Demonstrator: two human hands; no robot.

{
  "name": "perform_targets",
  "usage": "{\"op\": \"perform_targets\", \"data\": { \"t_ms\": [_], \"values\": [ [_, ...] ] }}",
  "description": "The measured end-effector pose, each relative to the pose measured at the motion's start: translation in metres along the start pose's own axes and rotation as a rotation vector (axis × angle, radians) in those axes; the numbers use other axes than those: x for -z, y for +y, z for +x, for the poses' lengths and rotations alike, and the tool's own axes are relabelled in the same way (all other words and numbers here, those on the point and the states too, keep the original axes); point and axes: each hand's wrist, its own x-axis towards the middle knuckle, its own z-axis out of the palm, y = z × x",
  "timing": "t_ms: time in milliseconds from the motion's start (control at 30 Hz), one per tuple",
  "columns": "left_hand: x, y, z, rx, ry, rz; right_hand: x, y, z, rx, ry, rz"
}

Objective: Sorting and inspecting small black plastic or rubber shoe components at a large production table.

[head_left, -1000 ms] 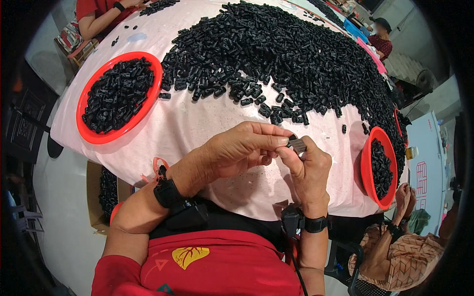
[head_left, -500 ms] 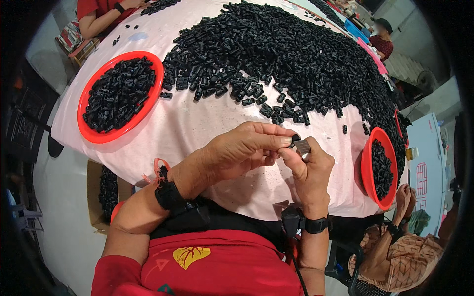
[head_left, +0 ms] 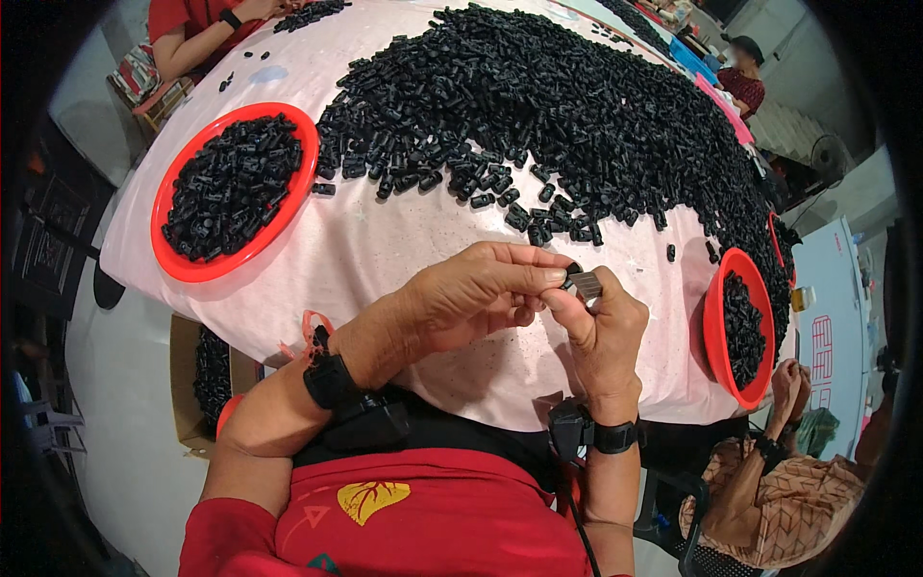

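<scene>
My left hand (head_left: 452, 293) pinches a small black plastic piece (head_left: 574, 269) between thumb and fingertips, mostly covered by the fingers. My right hand (head_left: 611, 337) is closed on a flat grey metal blade (head_left: 586, 285), its thumb toward the piece. Blade and piece meet just above the pink-white cloth (head_left: 461, 385); the exact contact is hidden. Beyond my hands, a wide heap of similar black pieces (head_left: 519, 96) spreads over the table.
A red basin (head_left: 311, 159) full of black pieces stands at left, another red basin (head_left: 713, 337) at right. Below the table's left edge is a cardboard box (head_left: 186, 385) with more pieces. A co-worker's hands (head_left: 788, 389) are at the right; other people sit around the far side.
Both hands hold almost the same pose. The blade has tilted very slightly against the black piece.
</scene>
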Motion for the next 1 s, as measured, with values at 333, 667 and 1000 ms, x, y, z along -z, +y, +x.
{"op": "perform_targets", "data": {
  "t_ms": [333,667,1000],
  "values": [
    [0.000,-0.001,0.001,0.008,0.042,-0.004,0.000,0.002,0.001,0.011,-0.022,-0.031],
    [0.000,0.002,-0.001,0.010,0.070,0.004,0.004,0.000,-0.001,0.016,-0.043,0.018],
    [0.004,0.014,-0.003,0.015,0.056,0.080,0.008,-0.009,0.002,-0.011,-0.044,0.306]
  ]
}}
